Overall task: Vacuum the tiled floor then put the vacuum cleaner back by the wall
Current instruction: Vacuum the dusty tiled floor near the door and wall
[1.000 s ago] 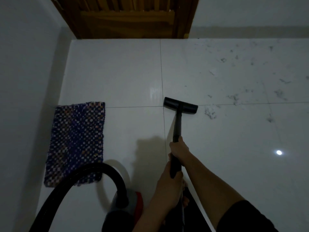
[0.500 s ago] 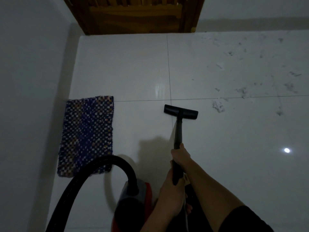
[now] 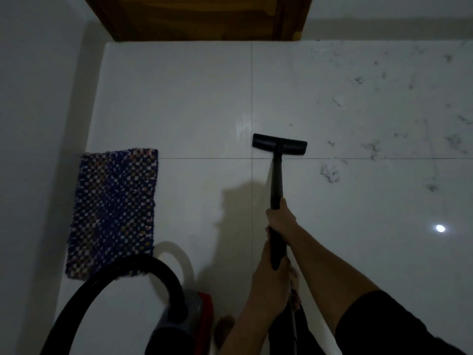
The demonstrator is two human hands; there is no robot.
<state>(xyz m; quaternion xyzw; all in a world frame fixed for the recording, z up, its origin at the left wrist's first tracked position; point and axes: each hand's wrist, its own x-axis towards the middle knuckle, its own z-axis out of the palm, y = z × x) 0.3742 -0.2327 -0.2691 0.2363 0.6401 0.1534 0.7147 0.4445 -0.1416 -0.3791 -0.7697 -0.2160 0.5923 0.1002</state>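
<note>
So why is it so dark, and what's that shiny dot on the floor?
Head view: the room is dim, so the picture is murky; the bright dot is a light's reflection on the glossy tiled floor; the wand and arms throw a shadow to the left.

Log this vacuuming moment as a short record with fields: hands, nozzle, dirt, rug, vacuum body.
hands: right hand higher on the black wand, left hand lower, both gripping it
nozzle: floor head flat on the tiled floor, just beyond a grout line
dirt: debris to the right of the nozzle, more scattered farther right
rug: checked mat by the left wall
vacuum body: canister at bottom, hose arching left
</note>
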